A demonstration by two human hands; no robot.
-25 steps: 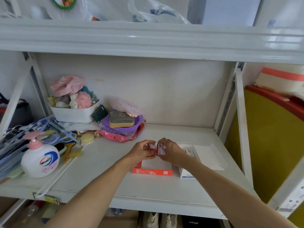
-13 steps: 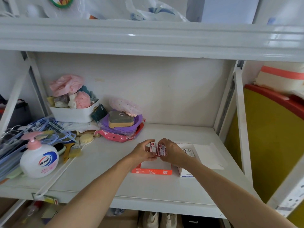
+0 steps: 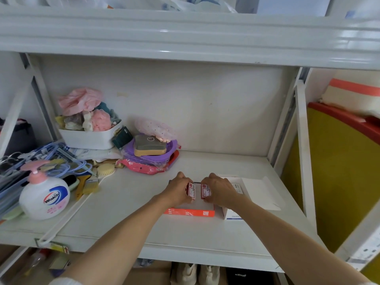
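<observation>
Two small red-and-white boxes are held just above a flat orange-edged box (image 3: 190,212) on the white shelf (image 3: 205,233). My left hand (image 3: 178,190) grips the left small box (image 3: 190,191). My right hand (image 3: 220,190) grips the right small box (image 3: 204,192). A narrow gap separates the two small boxes. To the right of the orange box lies a white box (image 3: 232,215) with blue print, partly hidden under my right forearm.
A white paper sheet (image 3: 261,192) lies at the right. At the left are a hand-soap pump bottle (image 3: 44,197), hangers (image 3: 61,161), brushes (image 3: 88,185), a white bin of soft items (image 3: 90,136) and a purple pile (image 3: 152,155). An upper shelf (image 3: 185,36) overhangs.
The two small boxes, held together before, have been drawn slightly apart and lowered a little over the orange box. Both hands keep their grip.
</observation>
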